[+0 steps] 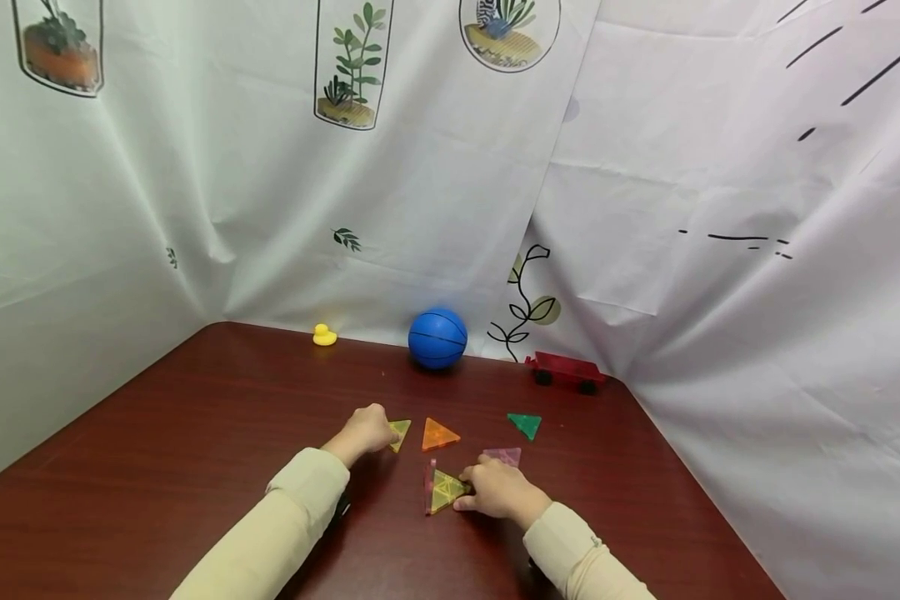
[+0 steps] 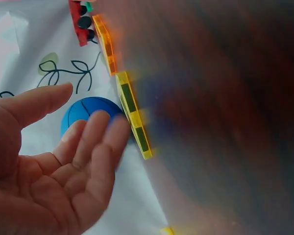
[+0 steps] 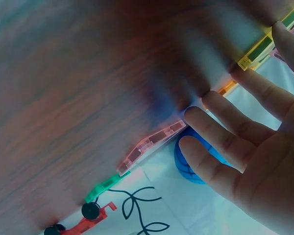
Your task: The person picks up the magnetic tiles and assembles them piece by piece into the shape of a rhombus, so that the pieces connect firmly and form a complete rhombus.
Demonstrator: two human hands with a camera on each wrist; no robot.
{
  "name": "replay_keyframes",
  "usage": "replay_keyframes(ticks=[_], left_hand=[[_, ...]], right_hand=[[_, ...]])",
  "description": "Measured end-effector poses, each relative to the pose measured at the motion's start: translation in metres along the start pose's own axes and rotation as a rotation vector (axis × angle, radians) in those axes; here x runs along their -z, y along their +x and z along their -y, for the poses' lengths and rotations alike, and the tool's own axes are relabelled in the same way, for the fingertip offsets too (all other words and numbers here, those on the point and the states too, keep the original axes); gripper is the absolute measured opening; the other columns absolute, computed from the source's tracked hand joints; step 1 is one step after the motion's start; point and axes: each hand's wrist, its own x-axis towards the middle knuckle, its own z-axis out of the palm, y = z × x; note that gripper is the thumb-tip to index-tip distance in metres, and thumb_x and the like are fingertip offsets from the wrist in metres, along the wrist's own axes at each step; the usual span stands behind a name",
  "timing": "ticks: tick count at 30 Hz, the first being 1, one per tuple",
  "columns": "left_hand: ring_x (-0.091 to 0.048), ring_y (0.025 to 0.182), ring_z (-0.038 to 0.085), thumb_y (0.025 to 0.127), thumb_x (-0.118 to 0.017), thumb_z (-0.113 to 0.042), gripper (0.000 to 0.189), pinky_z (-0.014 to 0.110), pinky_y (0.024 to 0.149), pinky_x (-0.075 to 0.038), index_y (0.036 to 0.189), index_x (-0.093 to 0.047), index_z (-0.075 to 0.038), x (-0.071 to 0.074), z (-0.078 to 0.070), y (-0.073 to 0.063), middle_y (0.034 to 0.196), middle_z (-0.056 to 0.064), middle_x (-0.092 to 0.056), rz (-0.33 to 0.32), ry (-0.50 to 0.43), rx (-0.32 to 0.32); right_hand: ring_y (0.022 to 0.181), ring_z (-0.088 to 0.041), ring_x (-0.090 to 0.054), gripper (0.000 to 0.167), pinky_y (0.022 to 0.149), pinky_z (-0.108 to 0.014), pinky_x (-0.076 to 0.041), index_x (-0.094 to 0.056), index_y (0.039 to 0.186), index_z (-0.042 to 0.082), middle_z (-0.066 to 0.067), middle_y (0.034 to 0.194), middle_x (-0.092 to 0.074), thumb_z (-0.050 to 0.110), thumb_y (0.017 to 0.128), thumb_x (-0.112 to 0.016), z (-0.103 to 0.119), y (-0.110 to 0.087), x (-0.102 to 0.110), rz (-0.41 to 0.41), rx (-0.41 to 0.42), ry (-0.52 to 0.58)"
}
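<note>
1. Main thing: yellow triangle tile (image 1: 446,490) on the bench (image 1: 195,417), a corner toward my right grip (image 1: 500,486), its opposite edge against a pink tile (image 1: 428,492) standing upright.
2. Handling guess: light, stiff, clear plastic; smooth faces, so a bit slippery. Probably tough, but the upright tile looks easy to knock over.
3. Where to hold: I'd take the free corner or the two edges beside it, thumb and forefinger opposed, off the faces and away from the upright tile.
4. Right grip: open, fingers extended, thumb and forefinger at that corner; can't tell how hard they press.
5. Left grip (image 1: 366,431): open, fingers loosely bent, thumb apart, right beside a second yellow tile (image 1: 402,427); contact unclear. Thin, so I'd expect to get it by the edges.
6. Near these: orange tile (image 1: 439,434) between the grips, farther back; lilac tile (image 1: 504,455) partly behind the right grip; green tile (image 1: 525,425) beyond that.
7. Back of bench: yellow duck (image 1: 325,335), blue ball (image 1: 437,337), red wagon (image 1: 567,370); printed white cloth (image 1: 270,167) behind.
</note>
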Motion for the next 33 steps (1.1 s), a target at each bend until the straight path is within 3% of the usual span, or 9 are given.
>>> replay_keyframes(ticks=[7, 10, 14, 19, 28, 33], left_hand=[[-0.034, 0.046, 0.015, 0.070, -0.067, -0.011, 0.033, 0.027, 0.049, -0.033, 0.050, -0.040, -0.011, -0.001, -0.002, 0.009, 0.047, 0.000, -0.033, 0.032, 0.094, -0.066], [-0.037, 0.047, 0.014, 0.069, -0.070, -0.011, 0.033, 0.027, 0.048, -0.034, 0.050, -0.043, -0.012, -0.003, -0.003, 0.012, 0.047, -0.002, -0.036, 0.039, 0.126, -0.100], [-0.041, 0.051, 0.015, 0.065, -0.075, -0.013, 0.028, 0.027, 0.050, -0.036, 0.052, -0.050, -0.010, -0.006, -0.005, 0.015, 0.049, -0.001, -0.044, 0.062, 0.168, -0.124], [-0.044, 0.058, 0.018, 0.064, -0.077, -0.013, 0.022, 0.031, 0.054, -0.039, 0.063, -0.056, -0.008, -0.010, -0.006, 0.019, 0.060, 0.002, -0.050, 0.116, 0.185, -0.072], [-0.052, 0.075, 0.023, 0.061, -0.079, -0.017, 0.037, 0.036, 0.065, -0.044, 0.088, -0.057, -0.003, -0.011, -0.003, 0.024, 0.086, 0.011, -0.056, 0.145, 0.200, -0.044], [-0.051, 0.070, 0.021, 0.061, -0.079, -0.015, 0.036, 0.034, 0.062, -0.043, 0.086, -0.056, -0.003, -0.012, -0.002, 0.025, 0.081, 0.010, -0.055, 0.141, 0.203, -0.067]], right_hand=[[0.080, -0.013, -0.050, 0.041, 0.068, -0.034, -0.044, -0.065, 0.100, 0.014, 0.002, 0.086, -0.056, 0.043, 0.072, -0.066, 0.000, -0.001, 0.001, -0.010, -0.002, -0.011], [0.081, -0.013, -0.050, 0.041, 0.069, -0.034, -0.044, -0.065, 0.101, 0.014, 0.002, 0.087, -0.056, 0.043, 0.072, -0.065, 0.000, -0.001, 0.001, -0.007, -0.004, -0.012], [0.082, -0.014, -0.050, 0.041, 0.070, -0.034, -0.043, -0.065, 0.101, 0.014, 0.002, 0.088, -0.056, 0.043, 0.073, -0.065, 0.000, -0.001, 0.001, -0.004, -0.004, -0.012], [0.084, -0.015, -0.051, 0.041, 0.071, -0.036, -0.044, -0.065, 0.101, 0.015, 0.000, 0.090, -0.055, 0.044, 0.072, -0.065, 0.000, -0.001, 0.000, -0.004, -0.009, -0.018], [0.085, -0.017, -0.052, 0.041, 0.071, -0.036, -0.044, -0.065, 0.101, 0.016, -0.001, 0.090, -0.054, 0.045, 0.072, -0.065, 0.000, 0.000, -0.001, -0.011, -0.014, -0.020], [0.086, -0.017, -0.052, 0.041, 0.071, -0.036, -0.044, -0.065, 0.100, 0.015, -0.001, 0.091, -0.054, 0.045, 0.072, -0.065, -0.001, 0.000, -0.001, -0.015, -0.005, -0.027]])
